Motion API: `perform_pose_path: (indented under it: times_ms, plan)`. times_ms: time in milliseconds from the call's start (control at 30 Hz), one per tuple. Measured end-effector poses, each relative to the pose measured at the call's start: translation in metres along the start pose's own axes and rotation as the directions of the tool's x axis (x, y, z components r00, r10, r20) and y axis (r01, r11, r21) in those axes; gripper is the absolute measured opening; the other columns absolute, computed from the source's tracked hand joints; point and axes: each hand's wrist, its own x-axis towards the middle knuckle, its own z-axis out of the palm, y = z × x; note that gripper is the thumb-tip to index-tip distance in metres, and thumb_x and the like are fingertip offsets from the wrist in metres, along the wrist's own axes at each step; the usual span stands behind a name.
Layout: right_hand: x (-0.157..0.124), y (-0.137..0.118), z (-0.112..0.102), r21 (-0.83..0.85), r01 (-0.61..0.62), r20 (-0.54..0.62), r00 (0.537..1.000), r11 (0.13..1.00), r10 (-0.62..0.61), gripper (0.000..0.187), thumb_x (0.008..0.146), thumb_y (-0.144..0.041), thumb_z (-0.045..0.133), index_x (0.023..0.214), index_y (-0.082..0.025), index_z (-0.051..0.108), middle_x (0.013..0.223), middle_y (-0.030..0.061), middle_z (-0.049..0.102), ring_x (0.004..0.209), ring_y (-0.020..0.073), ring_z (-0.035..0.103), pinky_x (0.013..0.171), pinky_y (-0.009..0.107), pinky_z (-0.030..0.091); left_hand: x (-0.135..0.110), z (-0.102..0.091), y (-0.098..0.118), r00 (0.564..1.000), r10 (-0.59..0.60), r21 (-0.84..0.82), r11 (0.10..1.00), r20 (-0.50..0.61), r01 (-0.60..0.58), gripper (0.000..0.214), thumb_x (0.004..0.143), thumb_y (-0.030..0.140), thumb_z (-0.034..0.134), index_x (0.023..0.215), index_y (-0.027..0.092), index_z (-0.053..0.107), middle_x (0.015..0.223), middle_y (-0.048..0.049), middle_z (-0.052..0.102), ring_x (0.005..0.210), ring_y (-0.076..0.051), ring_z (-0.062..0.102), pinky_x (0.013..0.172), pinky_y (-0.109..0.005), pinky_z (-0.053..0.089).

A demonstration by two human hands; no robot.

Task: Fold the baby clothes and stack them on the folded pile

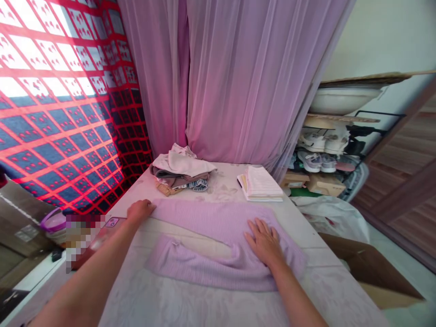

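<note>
Open-palmed, the right hand (264,241) presses flat with fingers spread on a lilac knit garment (218,222), clamping nothing, while the left hand (141,211) sits bunched at the garment's upper left edge, where the head-worn view cannot show whether its fingers (146,207) pinch the knit or only rest on it. The garment lies spread across the middle of the frame in two bands, with a strip of the pale quilted cover (143,295) showing between and around them. Flat pressure from the right palm appears to keep the knit smooth against the cover. Beyond it, toward the center, a pile of folded clothes (180,168) and a stack of papers (260,184) sit at the far end, apparently set aside from the working area. A sheer lilac curtain (245,77) hangs behind them, and a red-gridded curtain (57,113) fills the upper left. Shoes on a rack (322,152) stand at right, above a cardboard box (374,268) at lower right.
</note>
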Motion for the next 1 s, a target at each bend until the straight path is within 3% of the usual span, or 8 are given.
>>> perform_pose_path:
  times_ms: [200,400,600,700,767,867,933,1000]
  plan:
    - [0.001,0.001,0.001,0.010,-0.007,0.008,1.000,1.000,0.007,0.057,0.095,-0.049,0.031,0.146,-0.026,0.037,0.156,0.0080,0.028,0.143,0.0247,0.022,0.113,0.051,0.013,0.010,-0.004,0.016,0.997,0.000,-0.148,0.989,0.073,0.011,0.016,0.070,0.032,0.058,0.076,0.019,0.064,0.074,-0.0030,0.070,0.073,-0.021,0.066,0.059,-0.025,0.044]
    - [0.002,0.002,0.003,0.000,-0.004,0.013,1.000,1.000,0.004,0.057,0.095,-0.049,0.030,0.146,-0.026,0.037,0.156,0.0088,0.028,0.143,0.0246,0.022,0.113,0.050,0.012,-0.005,-0.005,0.015,0.998,-0.053,-0.257,0.965,-0.033,0.043,0.037,0.089,0.041,0.040,0.119,0.021,0.048,0.097,-0.0023,0.070,0.073,-0.015,0.066,0.057,-0.022,0.045]
    - [0.001,0.001,0.001,0.007,-0.018,0.013,1.000,1.000,0.018,0.057,0.095,-0.050,0.030,0.146,-0.026,0.037,0.156,0.0080,0.028,0.143,0.0243,0.021,0.113,0.050,0.012,-0.012,-0.006,0.004,0.995,-0.079,-0.183,0.981,-0.058,0.067,0.045,0.085,0.040,0.048,0.125,0.019,0.051,0.108,-0.0104,0.068,0.097,-0.026,0.065,0.076,-0.033,0.049]
    - [0.001,0.001,0.001,0.017,-0.012,0.009,1.000,1.000,0.011,0.057,0.095,-0.049,0.030,0.146,-0.026,0.037,0.156,0.0079,0.028,0.143,0.0244,0.021,0.113,0.050,0.012,-0.019,-0.004,0.020,0.990,-0.022,-0.102,0.995,-0.137,0.008,0.049,0.087,0.038,0.045,0.131,0.017,0.050,0.129,-0.0174,0.058,0.114,-0.034,0.057,0.088,-0.045,0.047]
    - [0.002,0.001,0.002,0.018,-0.012,0.009,1.000,1.000,0.012,0.057,0.095,-0.049,0.030,0.146,-0.026,0.037,0.156,0.0082,0.028,0.143,0.0245,0.021,0.113,0.050,0.012,-0.028,0.001,0.046,0.968,0.147,-0.008,0.988,-0.204,-0.152,0.048,0.087,0.031,0.042,0.130,0.013,0.053,0.137,-0.0207,0.051,0.122,-0.038,0.051,0.097,-0.053,0.040]
    - [0.002,0.001,0.002,0.011,-0.016,0.008,1.000,1.000,0.016,0.057,0.095,-0.049,0.030,0.146,-0.026,0.037,0.156,0.0086,0.028,0.143,0.0247,0.021,0.113,0.050,0.012,-0.052,0.021,0.105,0.802,0.594,-0.053,0.801,-0.060,-0.597,0.044,0.091,0.029,0.037,0.128,0.015,0.057,0.135,-0.0151,0.056,0.126,-0.030,0.050,0.109,-0.048,0.034]
    - [0.001,0.001,0.002,0.009,-0.016,0.005,1.000,1.000,0.016,0.057,0.095,-0.049,0.030,0.146,-0.025,0.038,0.156,0.0086,0.028,0.143,0.0247,0.022,0.113,0.050,0.012,-0.072,0.040,0.149,0.687,0.726,-0.104,0.684,0.002,-0.722,0.041,0.092,0.036,0.040,0.127,0.027,0.059,0.134,-0.0009,0.059,0.128,-0.018,0.049,0.112,-0.033,0.033]
    - [0.001,0.000,0.001,0.008,-0.011,0.002,1.000,1.000,0.011,0.057,0.095,-0.049,0.031,0.146,-0.025,0.038,0.156,0.0088,0.028,0.143,0.0249,0.022,0.113,0.050,0.012,-0.090,0.058,0.188,0.532,0.842,-0.167,0.539,0.085,-0.826,0.046,0.096,0.038,0.034,0.135,0.023,0.052,0.142,-0.0012,0.052,0.134,-0.017,0.043,0.114,-0.030,0.030]
